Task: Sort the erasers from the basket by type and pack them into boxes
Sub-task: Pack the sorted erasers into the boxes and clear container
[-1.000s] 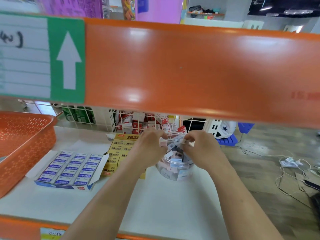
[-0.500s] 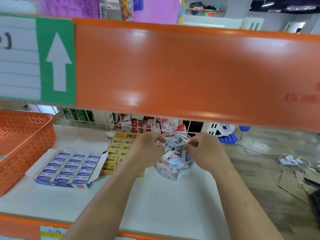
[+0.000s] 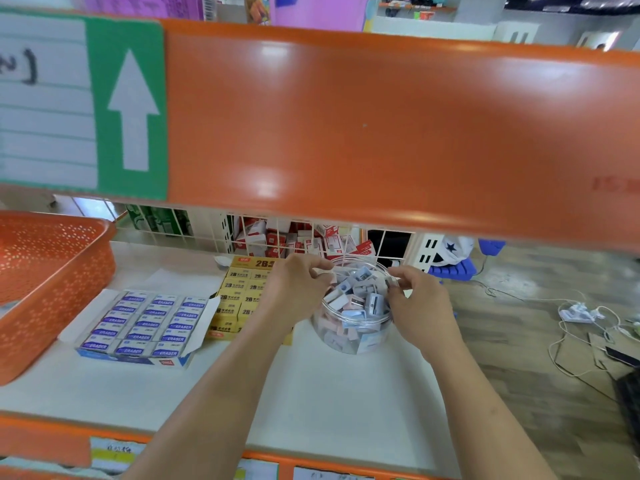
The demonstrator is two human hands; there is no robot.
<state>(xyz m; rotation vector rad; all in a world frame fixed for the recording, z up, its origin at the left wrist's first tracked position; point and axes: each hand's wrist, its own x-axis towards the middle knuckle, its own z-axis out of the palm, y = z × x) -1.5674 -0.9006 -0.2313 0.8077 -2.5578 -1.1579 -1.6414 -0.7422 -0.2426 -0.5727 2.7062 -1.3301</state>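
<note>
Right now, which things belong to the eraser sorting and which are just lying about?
Job: orange perforated plastic basket; open box of blue erasers; yellow 2B eraser box; clear round plastic tub, gripped by left hand and right hand.
Lying about: red cartons behind wire grid; white cables on floor.

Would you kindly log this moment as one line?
left hand: grips tub rim | right hand: grips rim | blue eraser box: open, left of tub

Shelf (image 3: 346, 393) with basket (image 3: 52, 271), boxes (image 3: 145, 323), jar (image 3: 349, 329)
</note>
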